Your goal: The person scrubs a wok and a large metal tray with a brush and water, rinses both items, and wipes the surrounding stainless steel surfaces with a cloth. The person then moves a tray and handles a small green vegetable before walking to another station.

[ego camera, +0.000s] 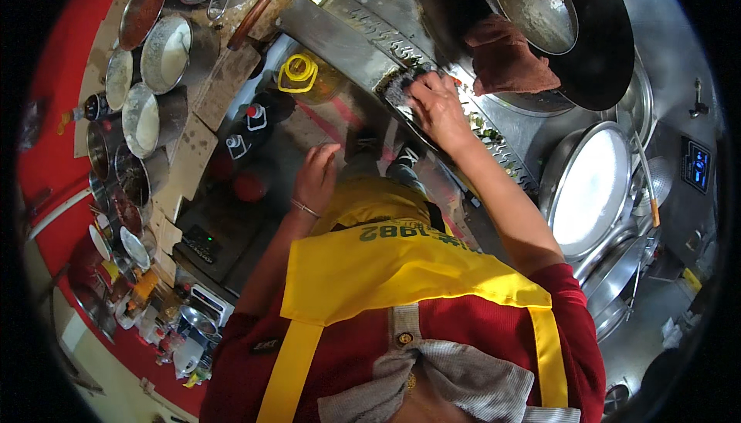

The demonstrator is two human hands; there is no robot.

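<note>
My right hand is closed on a grey scouring pad, probably metal wool. It presses the pad against the front edge of the stainless-steel wok range, over a narrow channel. Scraps of green leaf and other food bits lie along the slotted strip beside my forearm. My left hand hangs in front of the yellow apron, holding nothing, with its fingers loosely bent. Just beyond my right hand, a brown cloth drapes over the rim of a black wok.
A round metal pan sits inside the wok. Steel basins and a wooden-handled strainer stand at right. Metal pots crowd the left counter, where a wooden-handled utensil juts over the edge. Below are a yellow-capped jug and dark bottles.
</note>
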